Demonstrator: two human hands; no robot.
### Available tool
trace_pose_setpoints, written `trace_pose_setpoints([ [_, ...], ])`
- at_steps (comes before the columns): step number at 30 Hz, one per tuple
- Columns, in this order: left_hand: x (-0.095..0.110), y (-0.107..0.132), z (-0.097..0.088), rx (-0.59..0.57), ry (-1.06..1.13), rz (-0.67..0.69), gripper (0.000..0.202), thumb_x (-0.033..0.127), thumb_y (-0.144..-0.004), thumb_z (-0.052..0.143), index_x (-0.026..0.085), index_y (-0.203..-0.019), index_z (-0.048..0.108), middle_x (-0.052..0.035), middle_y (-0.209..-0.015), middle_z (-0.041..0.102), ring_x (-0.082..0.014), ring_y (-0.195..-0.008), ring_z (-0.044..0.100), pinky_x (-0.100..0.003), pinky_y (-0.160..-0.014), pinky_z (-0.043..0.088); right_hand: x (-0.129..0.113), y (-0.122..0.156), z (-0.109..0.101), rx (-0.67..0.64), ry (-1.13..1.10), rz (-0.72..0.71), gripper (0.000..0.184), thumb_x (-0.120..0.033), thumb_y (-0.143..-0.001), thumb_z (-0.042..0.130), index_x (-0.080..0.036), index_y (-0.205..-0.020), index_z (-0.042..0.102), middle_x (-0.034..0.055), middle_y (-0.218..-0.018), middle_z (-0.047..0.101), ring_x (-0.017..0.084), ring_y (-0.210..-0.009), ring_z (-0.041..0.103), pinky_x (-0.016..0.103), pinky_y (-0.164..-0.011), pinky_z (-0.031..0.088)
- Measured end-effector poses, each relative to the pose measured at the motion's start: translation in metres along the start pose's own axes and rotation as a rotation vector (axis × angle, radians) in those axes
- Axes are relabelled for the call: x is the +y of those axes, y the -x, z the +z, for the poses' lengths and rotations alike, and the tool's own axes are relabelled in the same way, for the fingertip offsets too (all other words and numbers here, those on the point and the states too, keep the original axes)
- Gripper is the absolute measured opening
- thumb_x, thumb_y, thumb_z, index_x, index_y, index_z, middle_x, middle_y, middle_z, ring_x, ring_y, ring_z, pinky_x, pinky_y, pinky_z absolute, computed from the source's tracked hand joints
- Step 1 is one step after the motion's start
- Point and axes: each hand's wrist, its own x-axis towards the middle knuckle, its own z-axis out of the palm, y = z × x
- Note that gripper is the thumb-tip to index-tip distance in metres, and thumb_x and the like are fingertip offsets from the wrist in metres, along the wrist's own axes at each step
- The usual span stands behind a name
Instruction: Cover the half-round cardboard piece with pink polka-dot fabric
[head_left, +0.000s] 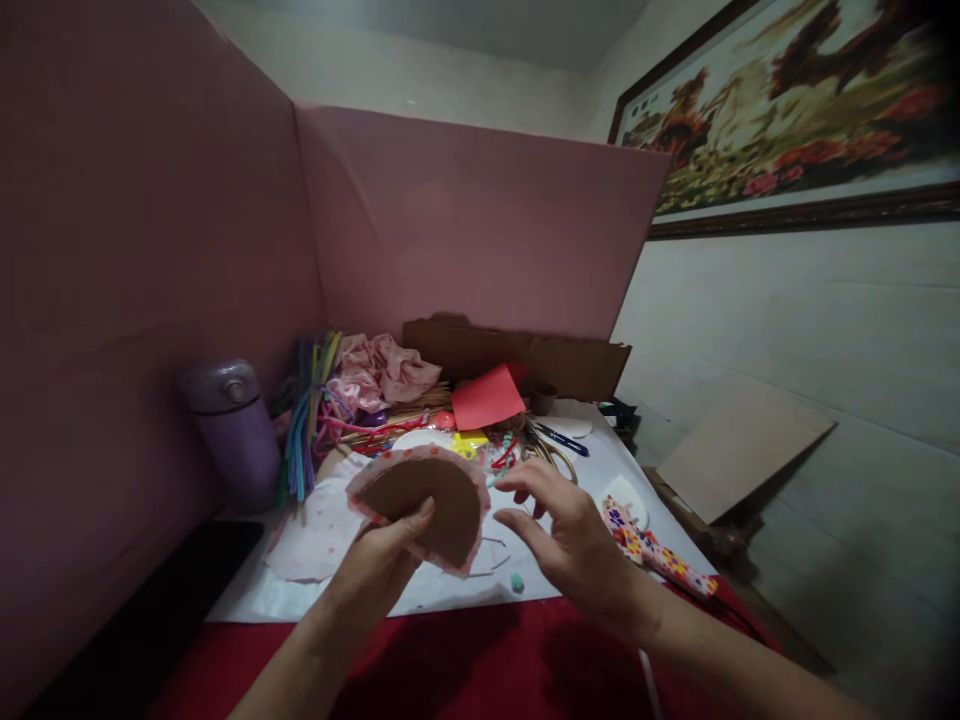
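Observation:
My left hand (394, 545) grips a half-round piece of brown cardboard (424, 497), thumb pressed on its face and fingers behind it. Pink patterned fabric (405, 457) is folded over the cardboard's edge. To its right, my right hand (559, 520) has thumb and index finger apart, with the fingertips close to the fabric edge. A small pale teal bit (493, 481) shows by the index fingertip; whether they touch I cannot tell. On the white sheet (420, 597) below lies a small green lump (517, 582).
Behind are a red paper sheet (487, 397), crumpled pink fabric (386, 370), pipe cleaners (301, 430) and a dark blue cutter (561, 439). A purple bottle (234, 440) stands left. Flowered fabric (667, 565) lies right. Pink panels (465, 220) enclose the back and left.

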Motion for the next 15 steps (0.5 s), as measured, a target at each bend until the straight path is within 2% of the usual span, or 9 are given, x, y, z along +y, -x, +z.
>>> trace_pose_setpoints([
  [3, -0.004, 0.002, -0.001, -0.054, -0.006, -0.027, 0.024, 0.015, -0.081, 0.064, 0.017, -0.104, 0.07, -0.0073, -0.101, 0.075, -0.0213, -0.094, 0.066, -0.033, -0.084, 0.051, -0.006, -0.008, 0.018, -0.045, 0.085, -0.001, 0.016, -0.021, -0.082, 0.061, -0.02, -0.097, 0.057, 0.0071, -0.092, 0.062, 0.022, -0.082, 0.058, 0.034, -0.072, 0.045],
  [7, -0.006, 0.003, -0.003, -0.129, -0.027, -0.041, 0.026, 0.019, -0.084, 0.06, 0.02, -0.108, 0.069, -0.007, -0.111, 0.072, -0.0243, -0.108, 0.061, -0.038, -0.095, 0.045, -0.006, -0.012, 0.032, -0.039, 0.06, 0.132, 0.024, -0.021, -0.076, 0.066, -0.02, -0.096, 0.052, 0.0051, -0.087, 0.064, 0.021, -0.077, 0.058, 0.033, -0.068, 0.043],
  [12, -0.007, 0.003, -0.004, -0.16, -0.142, -0.017, 0.028, 0.026, -0.086, 0.057, 0.02, -0.112, 0.068, -0.0081, -0.112, 0.072, -0.0273, -0.107, 0.062, -0.044, -0.096, 0.044, 0.001, -0.017, 0.034, -0.048, -0.127, 0.29, 0.017, -0.02, -0.071, 0.067, -0.021, -0.079, 0.052, -0.0017, -0.072, 0.06, 0.017, -0.066, 0.054, 0.027, -0.062, 0.041],
  [15, -0.008, 0.007, -0.003, -0.164, -0.239, 0.044, 0.028, 0.026, -0.081, 0.063, 0.022, -0.108, 0.07, -0.0068, -0.11, 0.072, -0.0303, -0.11, 0.059, -0.046, -0.098, 0.042, 0.005, -0.014, 0.029, -0.074, -0.227, 0.317, 0.013, -0.015, -0.069, 0.064, -0.02, -0.072, 0.053, -0.0033, -0.067, 0.057, 0.015, -0.065, 0.052, 0.025, -0.06, 0.04],
])
